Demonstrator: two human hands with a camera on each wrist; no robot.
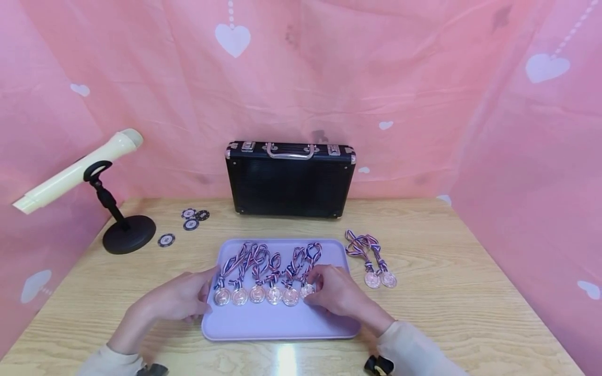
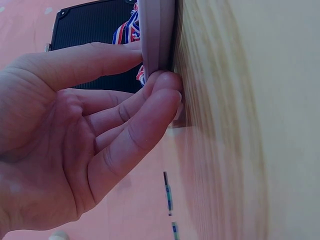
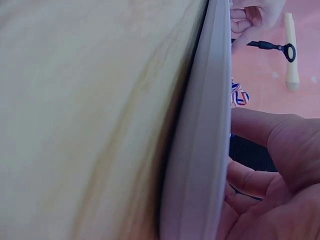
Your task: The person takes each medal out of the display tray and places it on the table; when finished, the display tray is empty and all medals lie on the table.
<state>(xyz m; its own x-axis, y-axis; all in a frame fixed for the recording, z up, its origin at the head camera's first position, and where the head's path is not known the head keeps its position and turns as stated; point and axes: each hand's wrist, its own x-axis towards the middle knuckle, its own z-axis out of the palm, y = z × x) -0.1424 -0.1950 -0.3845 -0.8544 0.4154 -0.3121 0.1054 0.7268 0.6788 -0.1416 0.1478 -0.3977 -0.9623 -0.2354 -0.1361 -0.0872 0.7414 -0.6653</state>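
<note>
The right hand (image 1: 336,293) pinches the rightmost medal (image 1: 307,289) of the row along the tray (image 1: 282,324)'s middle, ribbons running toward the far edge; the left hand (image 1: 181,298) grips the tray's left rim.

Black case (image 1: 290,180) upright at back of wooden table (image 1: 470,292), silver handle on top. Cream flashlight (image 1: 77,171) (tilted) clamped on black round-base stand (image 1: 127,232) at left. Four poker chips (image 1: 188,223) scattered near stand base. Two ribboned medals (image 1: 380,277) lying on bare wood at right. Pink heart-print cloth (image 1: 423,78) all around.
</note>
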